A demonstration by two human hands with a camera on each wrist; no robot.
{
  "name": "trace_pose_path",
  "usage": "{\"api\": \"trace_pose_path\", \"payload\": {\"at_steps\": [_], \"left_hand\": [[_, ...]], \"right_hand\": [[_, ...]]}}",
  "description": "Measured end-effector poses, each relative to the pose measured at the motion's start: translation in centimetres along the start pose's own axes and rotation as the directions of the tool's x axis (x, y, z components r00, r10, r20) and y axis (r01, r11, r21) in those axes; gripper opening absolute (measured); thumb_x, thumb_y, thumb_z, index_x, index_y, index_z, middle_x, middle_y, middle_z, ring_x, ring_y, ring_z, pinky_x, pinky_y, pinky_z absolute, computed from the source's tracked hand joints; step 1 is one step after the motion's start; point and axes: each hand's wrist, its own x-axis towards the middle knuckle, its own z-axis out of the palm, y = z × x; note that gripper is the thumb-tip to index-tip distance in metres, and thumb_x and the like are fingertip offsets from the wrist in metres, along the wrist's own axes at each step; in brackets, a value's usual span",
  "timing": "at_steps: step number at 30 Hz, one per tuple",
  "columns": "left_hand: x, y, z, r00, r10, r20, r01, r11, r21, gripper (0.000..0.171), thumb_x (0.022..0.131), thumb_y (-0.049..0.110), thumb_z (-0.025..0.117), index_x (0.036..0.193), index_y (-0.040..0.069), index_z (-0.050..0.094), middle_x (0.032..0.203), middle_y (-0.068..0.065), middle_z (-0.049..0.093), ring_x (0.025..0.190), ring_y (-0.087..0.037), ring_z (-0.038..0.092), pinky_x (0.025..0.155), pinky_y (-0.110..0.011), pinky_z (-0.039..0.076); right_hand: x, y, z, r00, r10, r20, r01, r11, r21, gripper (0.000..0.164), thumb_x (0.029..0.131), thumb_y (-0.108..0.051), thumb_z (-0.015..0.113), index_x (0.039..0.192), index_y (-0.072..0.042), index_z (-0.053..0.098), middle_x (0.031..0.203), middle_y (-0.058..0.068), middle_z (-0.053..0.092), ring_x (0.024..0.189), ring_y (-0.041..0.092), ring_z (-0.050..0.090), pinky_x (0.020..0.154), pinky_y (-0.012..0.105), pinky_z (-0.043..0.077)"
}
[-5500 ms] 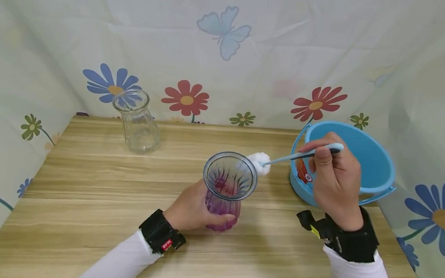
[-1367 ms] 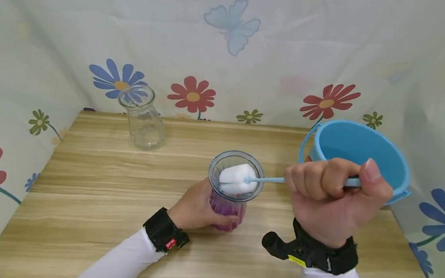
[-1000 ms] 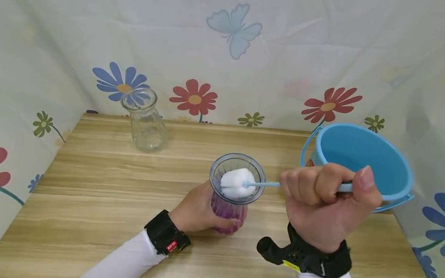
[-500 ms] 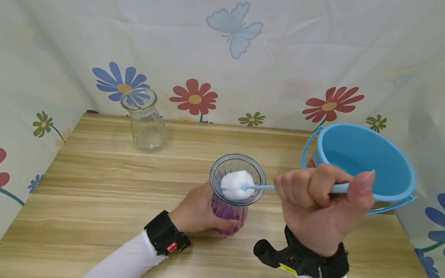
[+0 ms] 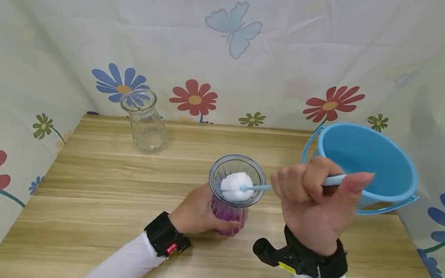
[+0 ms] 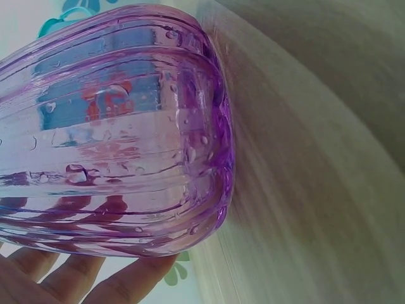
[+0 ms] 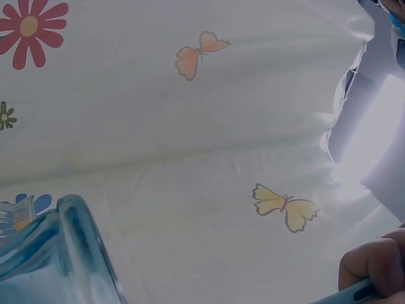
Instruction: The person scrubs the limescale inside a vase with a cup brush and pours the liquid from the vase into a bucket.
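Note:
In the head view, my left hand (image 5: pixel 193 211) grips a ribbed glass vase (image 5: pixel 227 213), purple low down and blue at its flared rim. Water drops cover the vase wall (image 6: pixel 114 126) in the left wrist view, and its base is close to the tabletop. My right hand (image 5: pixel 315 205) holds a light blue-handled sponge brush (image 5: pixel 237 186) in a fist, thumb along the handle. Its white sponge head is inside the vase's mouth; how deep it reaches I cannot tell. The right wrist view catches only the blue rim (image 7: pixel 79 234), some fingers (image 7: pixel 373 266) and the handle's end.
A clear glass vase (image 5: pixel 148 128) stands at the back left of the wooden table (image 5: pixel 95 207). On the right is a light blue bucket (image 5: pixel 370 159) with its handle hanging down, partly behind my right hand. Flower-printed sheets (image 5: pixel 168 30) enclose the back and sides.
Earlier the sponge was outside, right of the vase's rim; it has moved left into the mouth. My right hand changed to a fist grip and lately shifted slightly left. My left hand stays put.

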Motion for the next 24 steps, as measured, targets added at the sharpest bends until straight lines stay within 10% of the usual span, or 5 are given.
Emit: {"api": "trace_pose_path", "payload": {"at_steps": [24], "left_hand": [[0.0, 0.0, 0.1, 0.998, -0.053, 0.022, 0.054, 0.997, -0.046, 0.088, 0.060, 0.056, 0.086, 0.132, 0.039, 0.037, 0.116, 0.017, 0.057, 0.101, -0.002, 0.055, 0.086, -0.033, 0.053]], "right_hand": [[0.5, 3.3, -0.3, 0.979, 0.189, 0.079, -0.161, 0.948, -0.274, 0.048, 0.105, -0.035, 0.033, 0.066, -0.007, 0.031, 0.055, 0.001, 0.024, 0.047, 0.013, 0.028, 0.041, 0.031, 0.021]]}}
